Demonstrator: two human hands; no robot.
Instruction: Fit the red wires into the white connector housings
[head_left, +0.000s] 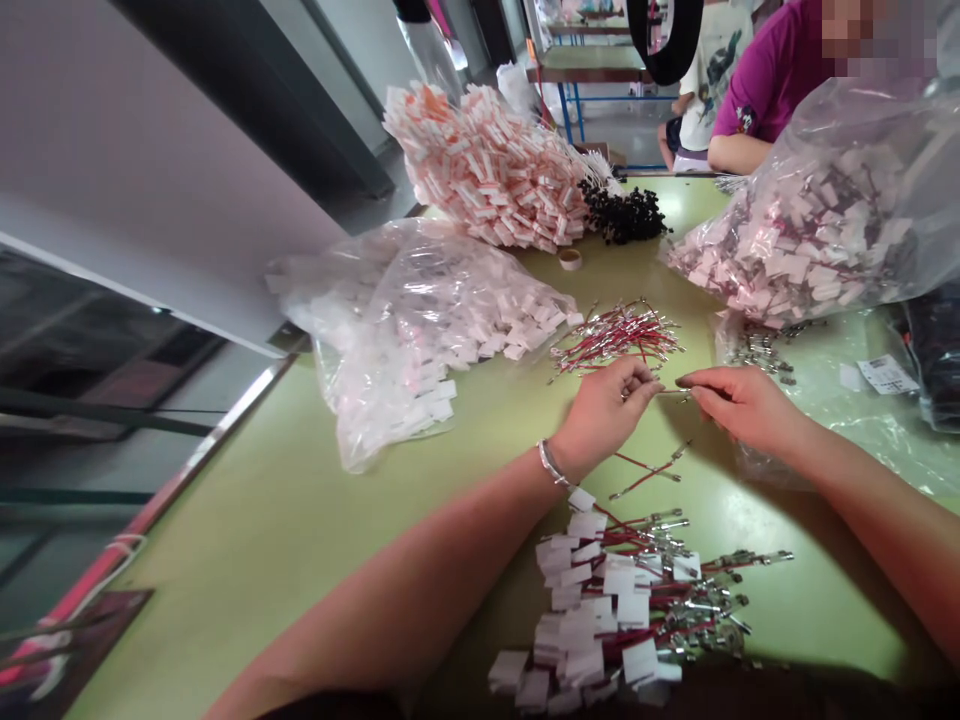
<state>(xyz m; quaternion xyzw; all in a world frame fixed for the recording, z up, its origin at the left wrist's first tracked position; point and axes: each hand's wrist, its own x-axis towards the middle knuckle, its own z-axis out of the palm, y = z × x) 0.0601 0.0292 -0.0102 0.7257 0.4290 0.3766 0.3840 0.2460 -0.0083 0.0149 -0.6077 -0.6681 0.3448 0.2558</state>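
Over the middle of the green table, my left hand [609,408] pinches one end of a short thin wire [673,391] with metal at its tip. The thumb and forefinger of my right hand [742,402] close on its other end. Just beyond my fingers lies a heap of short red wires [621,337] with metal terminals. A pair of crossed red wires [651,468] rests below my hands. Nearest to me is a pile of red wires fitted with white housings [585,605], their metal ends pointing right.
A clear bag of white pieces [450,330] lies at left, and another full bag [817,240] stands at right. Behind are a big heap of white-and-orange pieces [495,170], black parts [626,212] and a tape roll [570,260]. A person in purple [772,75] sits across.
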